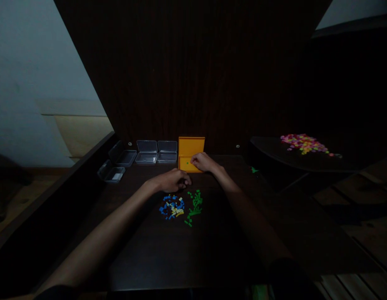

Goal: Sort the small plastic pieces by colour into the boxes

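Observation:
My right hand (202,161) is over the open yellow box (191,145), its fingers closed in a pinch. Whatever they may hold is hidden. A tiny green piece (187,163) lies inside the box, left of those fingers. My left hand (174,180) hovers just in front of the box with loosely bent fingers, slightly apart, and nothing visible in them. Below it on the table is a heap of small blue, white and yellow plastic bricks (172,207). A separate heap of small green bricks (195,204) lies to its right.
Several clear plastic cases (146,157) with raised lids stand left of the yellow box along the dark back panel (193,75). A small green item (254,170) is at the table's right. Pink, red and yellow small pieces (306,143) are heaped on a dark side surface.

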A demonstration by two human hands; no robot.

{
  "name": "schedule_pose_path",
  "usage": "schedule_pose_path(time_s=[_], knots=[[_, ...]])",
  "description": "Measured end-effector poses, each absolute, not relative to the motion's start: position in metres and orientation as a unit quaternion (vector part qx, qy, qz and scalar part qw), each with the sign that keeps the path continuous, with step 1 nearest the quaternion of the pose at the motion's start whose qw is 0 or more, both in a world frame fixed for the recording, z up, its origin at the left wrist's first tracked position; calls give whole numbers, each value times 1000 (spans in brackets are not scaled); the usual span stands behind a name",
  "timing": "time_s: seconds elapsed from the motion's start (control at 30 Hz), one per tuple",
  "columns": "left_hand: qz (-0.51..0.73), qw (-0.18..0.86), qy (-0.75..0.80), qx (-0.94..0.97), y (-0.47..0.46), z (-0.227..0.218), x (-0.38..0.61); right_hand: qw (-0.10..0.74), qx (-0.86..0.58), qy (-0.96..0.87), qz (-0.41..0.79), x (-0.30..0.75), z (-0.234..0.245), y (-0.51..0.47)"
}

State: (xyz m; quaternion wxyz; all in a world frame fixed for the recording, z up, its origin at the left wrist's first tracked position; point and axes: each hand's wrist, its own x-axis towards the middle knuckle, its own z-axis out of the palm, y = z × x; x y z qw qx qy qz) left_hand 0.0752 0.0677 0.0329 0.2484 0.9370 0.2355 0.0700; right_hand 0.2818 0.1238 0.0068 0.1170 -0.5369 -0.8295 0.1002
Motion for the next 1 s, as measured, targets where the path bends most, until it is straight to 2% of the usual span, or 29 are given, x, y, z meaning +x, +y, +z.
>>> schedule_pose_path(time_s=[0.23,0.67,1.0], knots=[[29,274,210,938,57,29,73,117,-549,-822,99,284,8,124],[61,279,175,942,55,20,82,108,-554,-819,105,282,14,120],[70,329,235,912,58,13,82,105,-559,-817,99,279,13,120]])
